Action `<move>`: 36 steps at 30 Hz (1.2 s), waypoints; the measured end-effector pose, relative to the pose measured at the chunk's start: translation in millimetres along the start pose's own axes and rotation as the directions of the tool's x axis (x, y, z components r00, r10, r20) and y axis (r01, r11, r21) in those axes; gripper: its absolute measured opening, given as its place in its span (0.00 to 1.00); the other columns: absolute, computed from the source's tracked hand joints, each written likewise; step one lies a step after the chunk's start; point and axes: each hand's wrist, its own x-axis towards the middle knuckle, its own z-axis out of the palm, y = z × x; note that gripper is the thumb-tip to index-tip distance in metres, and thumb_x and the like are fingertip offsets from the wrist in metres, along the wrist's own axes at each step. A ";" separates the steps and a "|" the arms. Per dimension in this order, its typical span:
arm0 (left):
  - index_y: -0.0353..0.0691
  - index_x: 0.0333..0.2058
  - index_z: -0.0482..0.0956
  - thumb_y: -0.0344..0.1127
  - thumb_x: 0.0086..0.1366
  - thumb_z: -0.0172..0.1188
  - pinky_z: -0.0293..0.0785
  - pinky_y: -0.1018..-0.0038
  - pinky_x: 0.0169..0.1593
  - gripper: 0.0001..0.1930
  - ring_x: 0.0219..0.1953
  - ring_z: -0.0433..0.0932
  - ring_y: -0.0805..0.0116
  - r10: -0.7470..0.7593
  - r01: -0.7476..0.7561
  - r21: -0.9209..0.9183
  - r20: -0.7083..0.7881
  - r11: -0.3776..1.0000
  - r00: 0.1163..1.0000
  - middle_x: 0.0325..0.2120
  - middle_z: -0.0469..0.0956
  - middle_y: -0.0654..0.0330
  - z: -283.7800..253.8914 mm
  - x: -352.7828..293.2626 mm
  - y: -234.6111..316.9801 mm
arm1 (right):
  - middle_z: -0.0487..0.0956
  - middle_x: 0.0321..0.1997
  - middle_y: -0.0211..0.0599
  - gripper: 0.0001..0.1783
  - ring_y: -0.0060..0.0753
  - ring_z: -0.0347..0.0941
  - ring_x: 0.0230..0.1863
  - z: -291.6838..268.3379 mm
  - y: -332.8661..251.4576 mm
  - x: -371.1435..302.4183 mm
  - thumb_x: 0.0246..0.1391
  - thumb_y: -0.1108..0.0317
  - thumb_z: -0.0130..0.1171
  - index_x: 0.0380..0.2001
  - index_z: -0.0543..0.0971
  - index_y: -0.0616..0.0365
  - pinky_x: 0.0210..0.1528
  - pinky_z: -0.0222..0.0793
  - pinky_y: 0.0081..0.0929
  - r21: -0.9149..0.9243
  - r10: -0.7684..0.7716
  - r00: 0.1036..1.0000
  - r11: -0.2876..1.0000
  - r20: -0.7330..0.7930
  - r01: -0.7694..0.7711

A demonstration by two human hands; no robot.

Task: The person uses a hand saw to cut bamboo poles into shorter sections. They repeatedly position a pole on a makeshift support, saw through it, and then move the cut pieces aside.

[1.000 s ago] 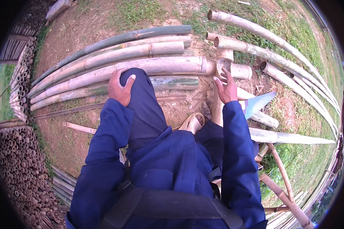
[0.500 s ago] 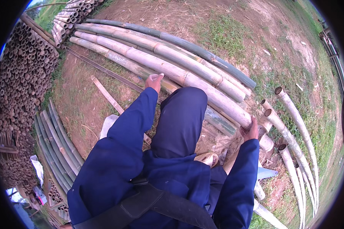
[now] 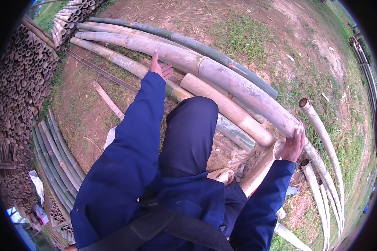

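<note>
A long, thick pale bamboo pole [image 3: 199,65] runs from the far left toward the right, its right end lifted off the others. My right hand [image 3: 294,144] is closed round that end. Near the pole's left part, my left hand [image 3: 160,70] is open with fingers stretched and thumb out; whether it touches the pole I cannot tell. Under the raised pole lies a shorter pale bamboo piece [image 3: 228,109]. A green-and-pale bamboo pole [image 3: 235,131] lies nearer my knee, and a dark green bamboo pole [image 3: 184,41] lies farthest away.
A big stack of bamboo [image 3: 19,83] stands at the left, with green bamboo poles [image 3: 58,157] on the ground before it. Several poles [image 3: 324,125] lie at the right. A bamboo piece [image 3: 262,171] and a pale blue flat thing [image 3: 292,190] are near my right forearm.
The pale pole's right end has come up and shifted right with my right hand. My left hand has moved up and left, its fingers now spread. The shorter piece beneath has come into sight.
</note>
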 end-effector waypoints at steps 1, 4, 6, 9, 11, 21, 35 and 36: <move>0.29 0.71 0.53 0.85 0.51 0.56 0.63 0.51 0.67 0.67 0.65 0.68 0.43 0.014 -0.014 -0.010 -0.015 1.000 1.000 0.64 0.66 0.39 7.7 -9.7 4.4 | 0.73 0.64 0.51 0.35 0.43 0.72 0.65 2.3 -5.8 -5.4 0.64 0.61 0.59 0.69 0.65 0.67 0.68 0.65 0.37 -0.009 -0.029 0.999 1.000 0.024 0.029; 0.35 0.70 0.58 0.82 0.52 0.59 0.64 0.54 0.65 0.62 0.63 0.69 0.46 0.072 -0.074 -0.032 -0.058 0.997 0.996 0.62 0.68 0.43 16.6 -27.1 11.6 | 0.73 0.64 0.52 0.39 0.47 0.71 0.64 7.6 -24.6 -37.3 0.61 0.56 0.62 0.68 0.65 0.68 0.69 0.63 0.40 -0.044 -0.087 0.993 0.995 0.079 0.091; 0.41 0.69 0.62 0.79 0.52 0.61 0.63 0.56 0.64 0.57 0.60 0.70 0.49 0.108 -0.110 -0.039 -0.065 0.993 0.992 0.61 0.69 0.46 11.0 -28.0 7.5 | 0.73 0.63 0.52 0.41 0.46 0.71 0.64 -2.0 -26.5 -57.5 0.58 0.54 0.64 0.68 0.65 0.68 0.70 0.62 0.41 -0.090 -0.131 0.989 0.987 0.067 0.137; 0.46 0.65 0.66 0.78 0.50 0.65 0.70 0.59 0.55 0.53 0.50 0.75 0.57 0.109 -0.111 -0.011 -0.112 0.994 0.988 0.53 0.73 0.52 9.7 -36.4 0.9 | 0.73 0.62 0.51 0.46 0.46 0.69 0.65 -16.3 -22.8 -80.1 0.55 0.45 0.64 0.66 0.67 0.69 0.69 0.60 0.45 -0.228 -0.180 0.982 0.956 0.051 0.187; 0.48 0.60 0.71 0.73 0.50 0.68 0.71 0.60 0.54 0.46 0.48 0.76 0.59 0.084 -0.086 -0.014 -0.135 0.996 0.987 0.49 0.76 0.56 1.2 -34.1 -3.4 | 0.72 0.62 0.52 0.47 0.47 0.68 0.65 -30.1 -17.5 -89.2 0.54 0.42 0.62 0.66 0.68 0.70 0.70 0.58 0.46 -0.356 -0.235 0.967 0.899 0.095 0.253; 0.48 0.56 0.75 0.68 0.51 0.70 0.71 0.59 0.56 0.40 0.49 0.78 0.60 0.162 -0.163 -0.230 -0.021 0.959 0.987 0.48 0.79 0.59 -2.8 -39.4 -6.0 | 0.68 0.68 0.54 0.51 0.50 0.61 0.71 -42.5 -12.3 -120.7 0.56 0.38 0.59 0.68 0.65 0.71 0.74 0.50 0.46 -0.515 -0.355 0.926 0.775 0.124 0.366; 0.47 0.62 0.70 0.67 0.53 0.70 0.72 0.59 0.55 0.44 0.52 0.78 0.60 0.133 -0.130 -0.075 0.041 0.989 0.990 0.52 0.78 0.59 44.4 -31.5 8.5 | 0.66 0.66 0.53 0.52 0.50 0.65 0.68 -45.7 -4.1 -164.5 0.50 0.47 0.69 0.70 0.62 0.66 0.71 0.60 0.48 -0.332 -0.242 0.970 0.915 0.003 0.229; 0.47 0.62 0.70 0.68 0.52 0.70 0.73 0.59 0.53 0.45 0.51 0.78 0.60 0.117 -0.115 -0.045 0.057 0.992 0.991 0.52 0.77 0.59 45.8 -25.0 9.2 | 0.67 0.66 0.52 0.51 0.50 0.65 0.68 -44.9 -8.5 -166.1 0.51 0.47 0.69 0.69 0.63 0.66 0.71 0.60 0.48 -0.403 -0.264 0.964 0.880 0.023 0.250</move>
